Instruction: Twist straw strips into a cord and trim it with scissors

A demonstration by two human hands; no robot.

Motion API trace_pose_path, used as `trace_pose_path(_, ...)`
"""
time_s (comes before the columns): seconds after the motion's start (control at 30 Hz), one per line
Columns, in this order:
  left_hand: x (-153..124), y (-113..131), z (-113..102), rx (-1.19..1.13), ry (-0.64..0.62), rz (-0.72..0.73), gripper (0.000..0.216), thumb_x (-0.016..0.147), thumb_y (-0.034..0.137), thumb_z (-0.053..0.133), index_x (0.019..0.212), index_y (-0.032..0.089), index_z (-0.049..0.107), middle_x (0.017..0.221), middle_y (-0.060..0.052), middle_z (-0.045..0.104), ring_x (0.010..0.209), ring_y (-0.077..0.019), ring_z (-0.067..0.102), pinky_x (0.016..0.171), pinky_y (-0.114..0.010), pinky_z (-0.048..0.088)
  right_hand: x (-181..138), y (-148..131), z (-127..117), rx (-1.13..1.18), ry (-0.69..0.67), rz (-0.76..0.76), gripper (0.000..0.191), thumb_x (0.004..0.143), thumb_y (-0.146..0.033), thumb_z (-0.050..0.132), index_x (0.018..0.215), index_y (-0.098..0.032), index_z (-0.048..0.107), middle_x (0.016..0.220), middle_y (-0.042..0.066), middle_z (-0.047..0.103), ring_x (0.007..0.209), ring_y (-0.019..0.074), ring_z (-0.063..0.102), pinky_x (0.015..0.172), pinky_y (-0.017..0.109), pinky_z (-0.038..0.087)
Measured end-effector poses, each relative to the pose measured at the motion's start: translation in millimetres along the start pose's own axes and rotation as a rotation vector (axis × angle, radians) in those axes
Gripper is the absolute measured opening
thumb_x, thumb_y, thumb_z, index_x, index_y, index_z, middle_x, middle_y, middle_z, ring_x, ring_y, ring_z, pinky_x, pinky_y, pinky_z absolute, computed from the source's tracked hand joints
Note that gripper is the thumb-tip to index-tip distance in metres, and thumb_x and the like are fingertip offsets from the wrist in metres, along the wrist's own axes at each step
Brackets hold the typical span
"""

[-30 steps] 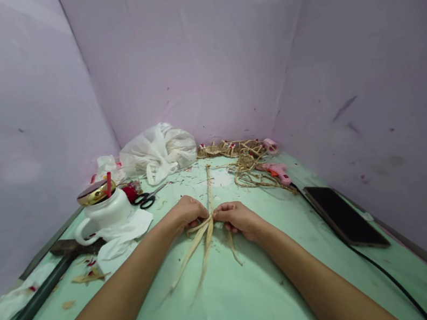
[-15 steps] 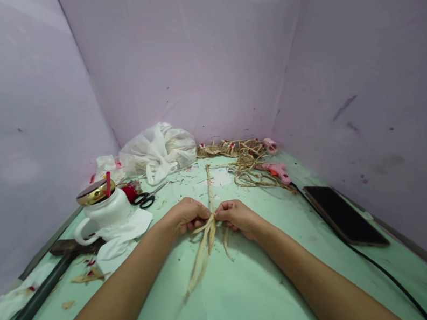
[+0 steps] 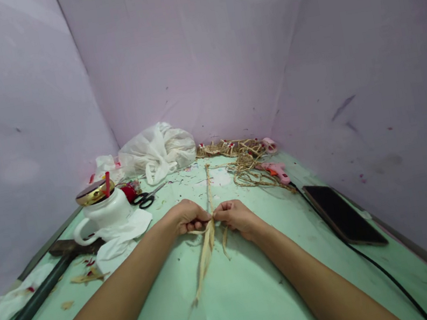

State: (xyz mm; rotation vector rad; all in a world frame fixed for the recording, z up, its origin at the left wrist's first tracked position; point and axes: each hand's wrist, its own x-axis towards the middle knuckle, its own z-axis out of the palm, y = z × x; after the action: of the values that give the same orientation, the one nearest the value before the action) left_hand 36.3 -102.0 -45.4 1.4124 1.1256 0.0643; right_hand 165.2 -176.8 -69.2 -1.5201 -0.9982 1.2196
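Both my hands meet at the middle of the green table (image 3: 244, 297). My left hand (image 3: 187, 217) and my right hand (image 3: 234, 214) are closed in pinches on a bundle of dry tan husk strips (image 3: 207, 248). The strips' loose ends trail toward me on the table. A thin braided length (image 3: 208, 182) of the same material runs away from my fingers toward the back.
A white mug with a gold lid (image 3: 101, 210) and tissue stand at the left, with black scissors (image 3: 146, 197) and a white plastic bag (image 3: 157, 150) behind. Tangled twine (image 3: 244, 163) and a pink glue gun (image 3: 276, 170) lie at the back. A dark phone (image 3: 342, 208) with a cable rests at the right.
The loose strip ends have drawn together into a narrower bundle and pulled shorter. My hands have stayed pinched at the same spot.
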Motion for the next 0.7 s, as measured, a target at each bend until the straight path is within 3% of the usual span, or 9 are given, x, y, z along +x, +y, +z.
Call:
trace_pose_path(0.13, -3, 3, 4, 0.017, 0.042, 0.009, 0.011, 0.052, 0.016, 0.059, 0.045, 0.010, 0.053, 0.036, -0.001, 0.049, 0.031, -0.0046, 0.034, 0.032, -0.017, 0.017, 0, -1, 1, -0.025, 0.008, 0.002, 0.005, 0.056, -0.018, 0.056, 0.054, -0.016, 0.052, 0.033, -0.009, 0.033, 0.033, 0.0042, 0.022, 0.037, 0.021, 0.013)
trace_pose_path(0.37, -1, 10, 5, 0.049, 0.128, 0.022, 0.013, 0.048, 0.009, 0.057, 0.040, 0.012, 0.047, 0.032, 0.000, 0.045, 0.032, -0.0076, 0.038, 0.032, -0.019, 0.024, 0, -1, 0, -0.054, -0.031, -0.019, 0.005, 0.057, -0.018, 0.054, 0.053, -0.016, 0.053, 0.034, -0.009, 0.032, 0.034, 0.0042, 0.021, 0.037, 0.021, 0.013)
trace_pose_path(0.53, 6, 11, 5, 0.038, 0.068, -0.033, 0.018, 0.051, 0.014, 0.058, 0.040, 0.013, 0.044, 0.032, 0.001, 0.042, 0.031, -0.0051, 0.033, 0.032, -0.017, 0.020, 1, 0, 1, -0.086, -0.003, -0.079, 0.006, 0.056, -0.012, 0.055, 0.050, -0.014, 0.054, 0.038, -0.007, 0.042, 0.037, 0.0038, 0.028, 0.038, 0.019, 0.018)
trace_pose_path(0.7, 4, 6, 3, 0.065, -0.008, -0.069, 0.017, 0.052, 0.022, 0.061, 0.043, 0.012, 0.051, 0.030, 0.002, 0.037, 0.030, -0.0034, 0.025, 0.032, -0.017, 0.013, -2, -3, 1, -0.067, -0.021, -0.061, 0.008, 0.061, -0.014, 0.054, 0.052, -0.014, 0.055, 0.041, -0.004, 0.050, 0.035, 0.0035, 0.031, 0.036, 0.019, 0.020)
